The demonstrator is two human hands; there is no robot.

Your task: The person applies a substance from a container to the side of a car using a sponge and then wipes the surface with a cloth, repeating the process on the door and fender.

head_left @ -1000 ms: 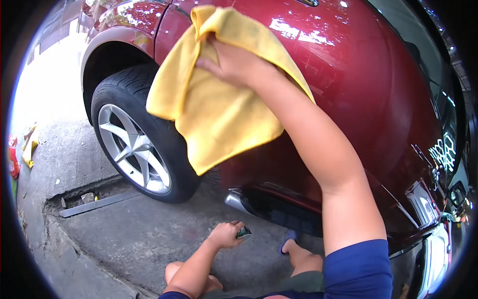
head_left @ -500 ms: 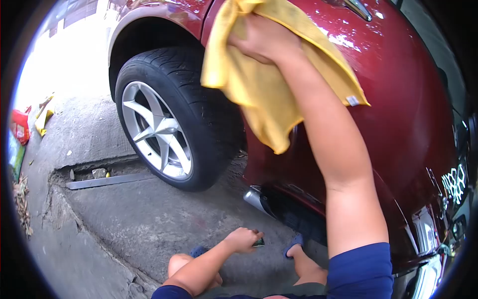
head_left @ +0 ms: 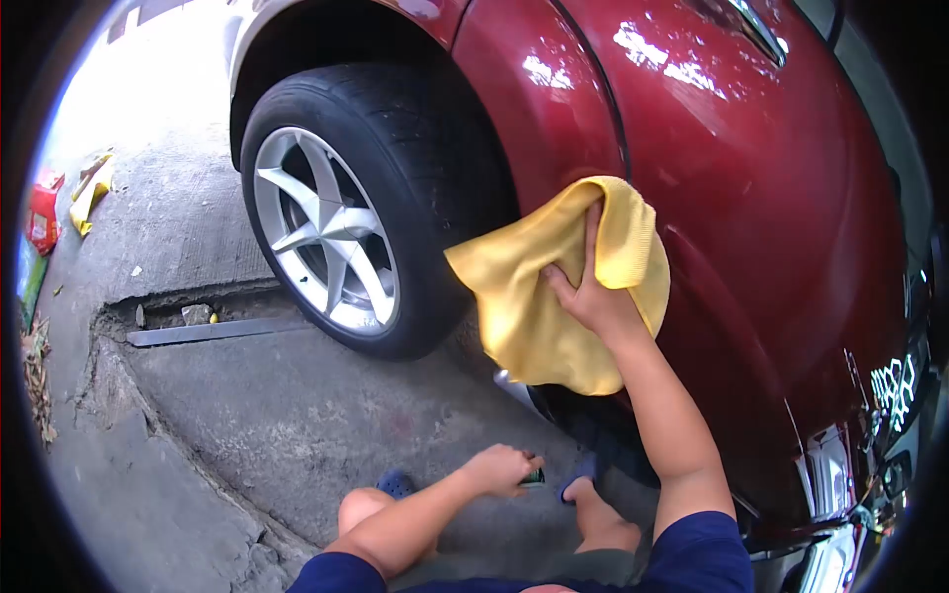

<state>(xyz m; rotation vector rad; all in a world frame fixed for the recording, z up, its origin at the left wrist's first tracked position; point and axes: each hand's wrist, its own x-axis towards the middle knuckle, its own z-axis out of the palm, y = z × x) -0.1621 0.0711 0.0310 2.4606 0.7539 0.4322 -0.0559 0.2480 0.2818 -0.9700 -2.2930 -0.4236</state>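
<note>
My right hand (head_left: 598, 296) presses a yellow cloth (head_left: 539, 296) against the lower side of the dark red car (head_left: 761, 227), just behind the wheel. The thumb and a finger show over the cloth, whose top is folded over. Lower down, above the concrete, my left hand (head_left: 499, 469) is closed round a small dark green object (head_left: 534, 478), mostly hidden by the fingers.
The black tire with its silver rim (head_left: 336, 225) stands left of the cloth. A metal strip (head_left: 217, 331) edges a gap in the concrete (head_left: 297, 415). A red packet (head_left: 43, 212) and a yellow wrapper (head_left: 89, 196) lie at far left. Blue shoes (head_left: 395, 483) are below.
My right hand has moved down the car's side with the yellow cloth, from the upper panel to beside the wheel. My left hand has shifted slightly right. The view has shifted a little.
</note>
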